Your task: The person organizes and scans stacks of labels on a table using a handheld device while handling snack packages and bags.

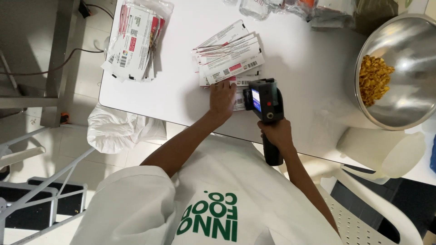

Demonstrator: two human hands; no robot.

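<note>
Landmark: the handheld printer gun [265,100], dark, with a small lit screen and a red button, standing nose-down on the white desk [150,93]; every place below is told from it.

Right hand [276,134]: just below the printer gun, its grip closed round the black handle, which hangs past the near edge of the desk. Held this way, the gun's head seems to sit flat against the packet under it.

Left hand [221,97]: just left of the printer gun, fingers spread and pressed flat on the fanned packets [229,56], not curled round anything. It looks to be pinning them so they do not slide.

Fanned packets: flat white sachets with red and grey print, overlapping like cards, touching the printer gun's left side and reaching up and away from it. The stagger leaves a strip of each one bare.

Second pile [134,38]: more of the same packets, far left of the printer gun near the desk's left edge, loosely heaped, well apart from both hands.

Steel bowl [406,72]: well to the right of the printer gun, holding a small heap of yellow flakes [373,79] against its left wall.

White jug [383,147]: lower right of the printer gun, lying on its side.

Plastic bag [120,129]: lower left of the printer gun, on the floor below the desk.
</note>
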